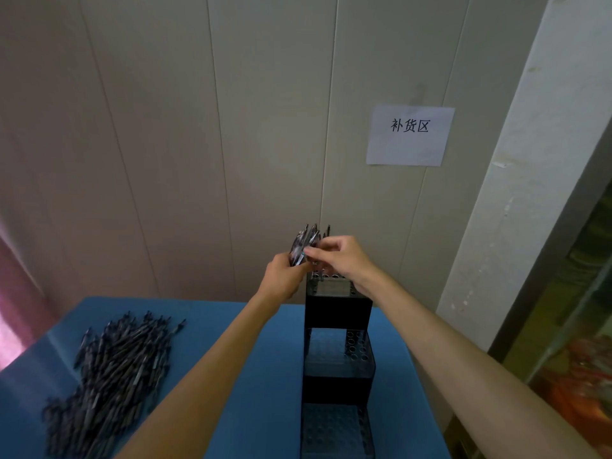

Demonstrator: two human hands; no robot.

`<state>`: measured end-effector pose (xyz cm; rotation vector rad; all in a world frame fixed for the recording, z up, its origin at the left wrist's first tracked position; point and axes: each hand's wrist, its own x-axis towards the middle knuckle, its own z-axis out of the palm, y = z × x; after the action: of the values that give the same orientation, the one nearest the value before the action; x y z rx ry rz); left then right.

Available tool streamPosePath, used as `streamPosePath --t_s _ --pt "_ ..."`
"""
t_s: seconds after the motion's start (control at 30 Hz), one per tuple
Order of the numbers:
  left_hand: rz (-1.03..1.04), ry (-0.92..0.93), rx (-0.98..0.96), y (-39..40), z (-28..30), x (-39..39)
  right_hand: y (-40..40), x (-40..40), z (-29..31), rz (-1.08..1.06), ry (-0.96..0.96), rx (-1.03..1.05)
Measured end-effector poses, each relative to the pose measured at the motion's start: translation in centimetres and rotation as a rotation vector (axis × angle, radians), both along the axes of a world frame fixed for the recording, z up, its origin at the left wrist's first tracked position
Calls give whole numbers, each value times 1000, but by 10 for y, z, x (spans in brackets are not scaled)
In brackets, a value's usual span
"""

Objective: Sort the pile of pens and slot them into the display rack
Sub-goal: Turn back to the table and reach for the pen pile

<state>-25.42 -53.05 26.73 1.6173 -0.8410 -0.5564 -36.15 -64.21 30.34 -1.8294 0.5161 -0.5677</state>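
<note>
A large pile of dark pens (pixel 112 376) lies on the left of the blue table (pixel 231 376). A black stepped display rack (pixel 336 359) with rows of round holes stands in the middle, its top tier at the wall. My left hand (pixel 283 278) grips a bunch of dark pens (pixel 304 243) just above the top tier's left edge. My right hand (pixel 341 256) pinches one pen of that bunch with thumb and fingertips. A few pens stand behind my hands at the top tier, partly hidden.
A panelled wall rises right behind the table with a paper sign (pixel 410 135) on it. A white pillar (pixel 516 193) and a cluttered shelf (pixel 576 376) stand to the right. Pink cloth (pixel 13 309) shows at the far left.
</note>
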Motion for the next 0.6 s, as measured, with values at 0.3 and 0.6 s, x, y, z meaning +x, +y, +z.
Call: streamPosePath --t_s 0.3,0.6 --pt "79 -49 43 4 1 11 -29 -8 21 -311 -413 166" --pt "118 -98 64 0 -2 18 -52 -5 18 -396 -186 -367"
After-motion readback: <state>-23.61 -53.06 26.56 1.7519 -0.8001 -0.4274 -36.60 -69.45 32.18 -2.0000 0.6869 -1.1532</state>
